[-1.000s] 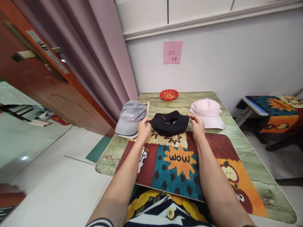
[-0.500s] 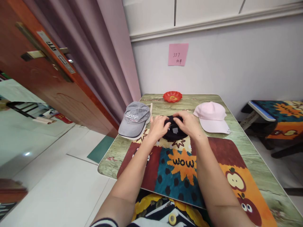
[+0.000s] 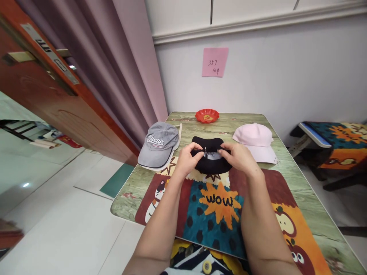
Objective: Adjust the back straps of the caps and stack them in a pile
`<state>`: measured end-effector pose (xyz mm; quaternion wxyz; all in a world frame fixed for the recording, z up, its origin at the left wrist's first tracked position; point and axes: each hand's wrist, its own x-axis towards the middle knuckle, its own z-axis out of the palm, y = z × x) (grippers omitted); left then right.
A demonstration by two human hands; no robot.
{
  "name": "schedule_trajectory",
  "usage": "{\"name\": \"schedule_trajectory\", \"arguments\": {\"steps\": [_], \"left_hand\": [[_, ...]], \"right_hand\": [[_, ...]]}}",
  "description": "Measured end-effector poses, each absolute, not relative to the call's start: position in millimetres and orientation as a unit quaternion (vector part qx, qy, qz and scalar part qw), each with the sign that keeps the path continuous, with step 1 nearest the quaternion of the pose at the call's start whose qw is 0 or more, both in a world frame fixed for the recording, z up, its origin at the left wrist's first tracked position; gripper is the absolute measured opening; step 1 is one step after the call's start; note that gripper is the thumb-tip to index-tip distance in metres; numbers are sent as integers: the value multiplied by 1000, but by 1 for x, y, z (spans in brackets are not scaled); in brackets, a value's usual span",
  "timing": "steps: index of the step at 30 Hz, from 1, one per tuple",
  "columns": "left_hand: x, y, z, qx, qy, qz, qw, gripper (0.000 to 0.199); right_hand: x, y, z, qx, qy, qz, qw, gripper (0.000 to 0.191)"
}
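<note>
A black cap (image 3: 213, 164) lies on the table in front of me, partly over the top edge of the patterned mat (image 3: 197, 214). White lettering shows in its middle. My left hand (image 3: 188, 157) pinches the cap's left side between thumb and fingers. On the right side, my right hand (image 3: 237, 157) grips the fabric in the same way. To the left sits a grey cap (image 3: 162, 141) on top of a pale one whose edge shows. A pink cap (image 3: 255, 139) rests to the right, just beyond my right hand.
A red scalloped dish (image 3: 207, 115) stands near the back edge of the wood-patterned table (image 3: 318, 206). Behind it is a wall with a pink note (image 3: 215, 62). A wooden door and purple curtain are at left, another table (image 3: 341, 141) at right.
The black cap has been opened out wider, with a raised flap at its back and more lettering showing. My hands have moved slightly apart and down. The whole view has shifted slightly.
</note>
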<state>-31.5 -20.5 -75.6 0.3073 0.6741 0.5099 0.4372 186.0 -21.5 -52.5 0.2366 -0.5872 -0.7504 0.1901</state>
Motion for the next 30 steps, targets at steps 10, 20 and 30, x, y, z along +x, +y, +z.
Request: {"name": "schedule_trajectory", "arguments": {"steps": [10,20,30], "left_hand": [[-25,-31,-69,610,445,522,397,11],[-16,-32,-72,574,440,544,424,13],[-11,-31,-69,567,455,555,405,12]], "right_hand": [[191,-38,-36,-460,-682,370,432,25],[172,-23,-54,-411,-626,476,462,20],[175,-26,-49,-414,-638,478,439,35]]}}
